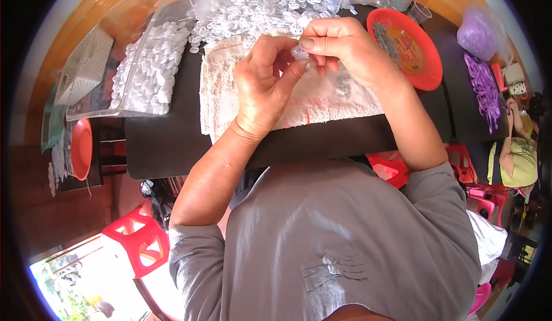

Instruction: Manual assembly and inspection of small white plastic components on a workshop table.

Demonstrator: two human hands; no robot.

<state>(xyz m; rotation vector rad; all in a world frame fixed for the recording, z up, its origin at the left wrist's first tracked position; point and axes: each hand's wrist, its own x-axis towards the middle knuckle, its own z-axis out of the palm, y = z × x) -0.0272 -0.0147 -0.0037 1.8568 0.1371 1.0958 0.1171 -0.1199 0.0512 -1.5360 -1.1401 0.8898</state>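
White pieces [150,73] crowd a clear bin [95,115] left of the left hand [265,80].

Black table [172,145], cream towel [221,102] spread out, clear bin [123,112] left, red plate [435,71] right, white pieces [259,2] behind

The small plastic piece [298,53] is white and a bit see-through, with a shiny look. It is held up in the air, in front of the person, between the left hand [260,82] and the right hand [352,44]. Both hands pinch it with their tips. The right thumb is at its top side, and the left thumb is just below it. It is over the pale towel on the surface. Fingers hide some of it, so its full shape is hard to tell.
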